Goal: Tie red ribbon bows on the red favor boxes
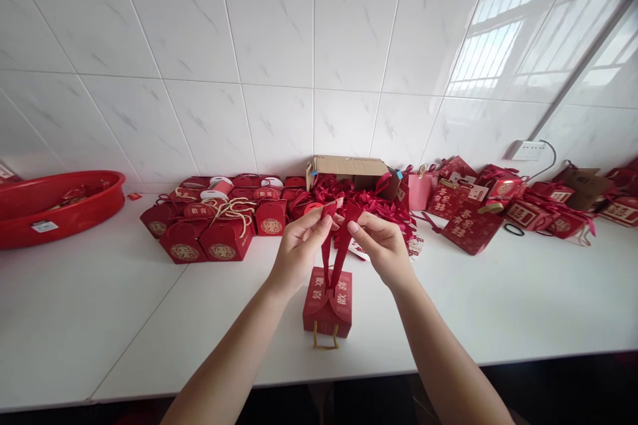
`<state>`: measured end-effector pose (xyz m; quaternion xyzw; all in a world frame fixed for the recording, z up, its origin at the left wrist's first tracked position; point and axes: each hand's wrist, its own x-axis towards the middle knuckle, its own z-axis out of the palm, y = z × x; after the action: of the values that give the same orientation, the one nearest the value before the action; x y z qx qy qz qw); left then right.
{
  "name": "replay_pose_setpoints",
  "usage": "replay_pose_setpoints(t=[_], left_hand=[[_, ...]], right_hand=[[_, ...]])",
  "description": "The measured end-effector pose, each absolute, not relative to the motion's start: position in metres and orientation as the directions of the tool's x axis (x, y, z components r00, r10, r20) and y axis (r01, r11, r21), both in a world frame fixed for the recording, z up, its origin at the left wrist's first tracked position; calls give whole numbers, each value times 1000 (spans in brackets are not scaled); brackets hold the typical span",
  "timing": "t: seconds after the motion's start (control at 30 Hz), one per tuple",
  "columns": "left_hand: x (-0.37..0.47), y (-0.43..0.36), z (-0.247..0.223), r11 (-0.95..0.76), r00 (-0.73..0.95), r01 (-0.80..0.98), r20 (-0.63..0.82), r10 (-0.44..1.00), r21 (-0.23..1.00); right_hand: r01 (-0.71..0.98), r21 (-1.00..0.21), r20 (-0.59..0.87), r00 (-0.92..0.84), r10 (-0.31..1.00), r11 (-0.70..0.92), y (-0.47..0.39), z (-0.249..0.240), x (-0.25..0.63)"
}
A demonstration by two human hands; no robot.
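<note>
A small red gift box [326, 315] with gold cord handles sits on the white table near its front edge. From the middle of its top rises a dark red ribbon [339, 259], its two ends held up apart in a V. My left hand [302, 239] pinches one end between thumb and fingers. The other end is gripped by my right hand [381, 242], thumb pressed on the ribbon. Both hands are above the box and do not touch it.
Behind my hands, a cardboard box [351, 166] stands among heaped red ribbons [343, 189]. Finished-looking red boxes [224, 239] cluster at left, near a red basin [64, 229]. Red gift bags [471, 226] lie at right. A power strip [526, 150] is on the tiled wall.
</note>
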<state>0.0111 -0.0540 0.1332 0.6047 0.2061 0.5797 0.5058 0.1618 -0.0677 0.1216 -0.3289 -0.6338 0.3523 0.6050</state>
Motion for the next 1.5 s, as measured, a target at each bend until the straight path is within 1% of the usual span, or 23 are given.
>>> replay_pose_setpoints(t=[0.13,0.2,0.27,0.33,0.37,0.43,0.47,0.53,0.57,0.63,0.8,0.9,1.03,1.33,1.43,1.5], left_hand=[[9,-53,133,-398,247,-314,479,842,862],[2,-51,131,-381,244,-255,441,864,889],[-10,-48,127,-363,268,-98,375,887,927],[-24,-44,119,-366,323,149,305,896,918],[-31,-42,113,-377,356,286,267,895,881],[-44,-39,100,-394,418,521,176,891,757],[-48,-37,94,-398,436,603,131,890,691],[-53,-36,82,-396,458,697,54,887,598],[-54,-36,77,-394,467,713,28,884,580],[-53,-37,72,-394,491,709,-9,871,585],[-42,-39,72,-401,546,670,-49,836,625],[-35,-41,72,-395,561,642,-52,826,657],[-27,-44,71,-400,578,593,-24,816,699],[-16,-44,64,-435,686,408,45,726,802],[-18,-42,59,-412,665,370,72,743,833],[-18,-41,54,-387,596,375,101,797,842]], right_hand=[[2,-839,543,-33,839,544,-67,122,160],[-56,-857,514,-10,858,512,-68,120,163],[-150,-877,462,-5,887,456,-71,113,170],[-163,-899,413,-6,911,407,-77,102,179],[-120,-914,392,-7,920,388,-80,95,184],[45,-937,347,-25,938,347,-87,80,192],[142,-934,323,-54,945,327,-89,73,195],[302,-909,262,-128,957,289,-93,59,195],[353,-894,231,-162,959,275,-93,53,193],[399,-882,184,-203,962,252,-93,44,186],[392,-901,117,-193,974,186,-90,32,172],[400,-899,96,-213,972,176,-88,31,170],[394,-903,87,-226,970,173,-86,31,169],[370,-903,128,-257,958,220,-83,28,165],[367,-906,118,-256,959,209,-82,28,165],[377,-904,111,-248,963,201,-81,27,165]])
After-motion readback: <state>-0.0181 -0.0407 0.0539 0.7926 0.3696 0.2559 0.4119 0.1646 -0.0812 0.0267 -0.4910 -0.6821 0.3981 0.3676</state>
